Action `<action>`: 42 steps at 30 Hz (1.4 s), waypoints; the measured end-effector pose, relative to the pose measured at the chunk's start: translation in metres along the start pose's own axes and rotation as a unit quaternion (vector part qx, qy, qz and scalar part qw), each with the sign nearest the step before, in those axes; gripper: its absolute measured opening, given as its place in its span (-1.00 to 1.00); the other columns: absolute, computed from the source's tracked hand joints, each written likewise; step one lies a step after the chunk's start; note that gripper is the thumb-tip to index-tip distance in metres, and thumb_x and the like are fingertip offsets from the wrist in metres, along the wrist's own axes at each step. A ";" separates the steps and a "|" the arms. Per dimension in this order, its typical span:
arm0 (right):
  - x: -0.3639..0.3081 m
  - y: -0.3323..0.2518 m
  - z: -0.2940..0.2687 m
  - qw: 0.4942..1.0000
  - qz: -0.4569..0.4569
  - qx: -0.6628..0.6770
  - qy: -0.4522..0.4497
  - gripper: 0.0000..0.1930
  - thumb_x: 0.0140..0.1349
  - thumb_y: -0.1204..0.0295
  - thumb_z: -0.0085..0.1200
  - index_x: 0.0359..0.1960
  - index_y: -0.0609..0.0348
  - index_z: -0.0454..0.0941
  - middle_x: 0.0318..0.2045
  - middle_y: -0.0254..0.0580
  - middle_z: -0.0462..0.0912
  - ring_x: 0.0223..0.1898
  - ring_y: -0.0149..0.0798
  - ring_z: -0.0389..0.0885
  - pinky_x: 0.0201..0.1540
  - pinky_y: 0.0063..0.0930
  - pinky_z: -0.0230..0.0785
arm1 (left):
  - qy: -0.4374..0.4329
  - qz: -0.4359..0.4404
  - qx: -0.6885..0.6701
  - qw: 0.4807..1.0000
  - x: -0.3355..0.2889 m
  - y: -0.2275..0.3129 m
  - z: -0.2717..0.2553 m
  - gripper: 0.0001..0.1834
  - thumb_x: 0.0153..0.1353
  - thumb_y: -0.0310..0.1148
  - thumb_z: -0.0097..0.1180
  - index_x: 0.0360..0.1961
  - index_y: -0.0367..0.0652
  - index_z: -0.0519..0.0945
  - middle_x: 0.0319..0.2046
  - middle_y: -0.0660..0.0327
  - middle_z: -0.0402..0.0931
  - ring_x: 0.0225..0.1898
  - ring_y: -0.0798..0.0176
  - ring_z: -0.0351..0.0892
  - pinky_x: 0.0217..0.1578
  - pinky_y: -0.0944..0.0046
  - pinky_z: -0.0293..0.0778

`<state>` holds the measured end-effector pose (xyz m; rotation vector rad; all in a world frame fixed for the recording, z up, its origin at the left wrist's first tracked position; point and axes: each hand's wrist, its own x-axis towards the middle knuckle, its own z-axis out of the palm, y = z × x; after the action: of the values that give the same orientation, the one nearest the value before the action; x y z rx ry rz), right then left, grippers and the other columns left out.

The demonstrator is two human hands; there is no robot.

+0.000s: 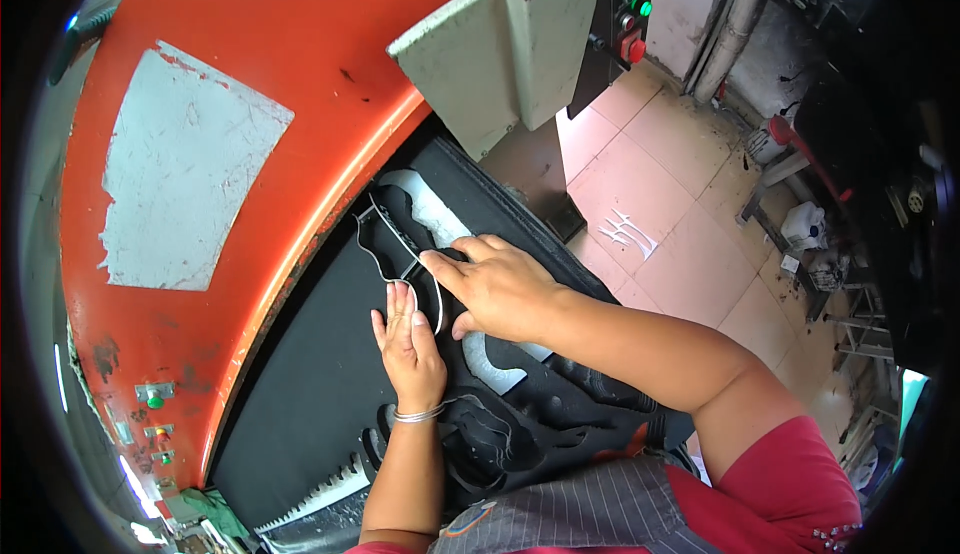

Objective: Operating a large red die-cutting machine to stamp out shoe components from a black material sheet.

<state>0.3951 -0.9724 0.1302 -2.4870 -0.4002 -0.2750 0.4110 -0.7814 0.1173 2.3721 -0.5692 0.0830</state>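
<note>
A thin curved metal cutting die [362, 242], with a crossbar, stands on a black sheet [320, 354] in the middle of the view. My left hand [412, 354] is at its near side; the fingers are stretched out and close together, tips against the metal edge. From the right, my right hand [500, 289] reaches over the die's other side. Its fingers are spread, with the index fingertip by the crossbar's end. Pale cut-out strips of the surface under the sheet show beside the hand, one a wavy light strip [430, 209] beyond it.
A large orange machine [330, 14] arches over the sheet's left side. Behind stand a bent grey metal plate [470, 64] and a control panel [632, 14] with lit buttons. Black scraps with holes [490, 444] lie near my apron. White branching scraps [630, 234] are on the tiled floor.
</note>
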 end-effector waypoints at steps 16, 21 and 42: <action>0.001 0.002 0.009 0.999 0.017 0.046 0.008 -0.18 -0.11 0.30 0.32 0.23 0.34 0.24 0.12 -0.15 0.50 0.14 -0.12 0.39 0.21 -0.36 0.18 | 0.001 -0.015 0.025 1.000 0.002 0.008 -0.003 -0.58 0.37 -0.40 -0.26 0.15 -0.40 0.43 0.23 -0.06 0.32 0.35 0.05 0.18 0.38 0.01 -0.22; 0.006 -0.001 0.008 0.999 0.003 0.032 0.014 -0.18 -0.10 0.27 0.30 0.21 0.37 0.25 0.11 -0.12 0.50 0.10 -0.16 0.42 0.20 -0.37 0.17 | 0.011 -0.019 0.039 0.999 0.003 0.005 -0.009 -0.58 0.36 -0.40 -0.27 0.13 -0.42 0.44 0.21 -0.10 0.34 0.34 0.02 0.21 0.37 0.01 -0.19; 0.020 0.030 -0.014 0.995 0.013 0.052 -0.081 0.02 -0.13 0.12 0.40 0.38 0.08 0.08 0.22 0.17 0.31 0.25 0.14 0.24 0.29 -0.16 0.11 | -0.007 -0.212 -0.246 0.946 -0.079 -0.052 -0.141 -0.62 0.33 -0.31 0.01 0.05 -0.36 0.53 -0.02 0.08 0.57 0.05 0.27 0.50 0.14 0.31 0.30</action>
<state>0.4226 -0.9999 0.1316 -2.4184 -0.4363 -0.0400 0.3748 -0.6264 0.1763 1.9498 -0.0578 -0.2435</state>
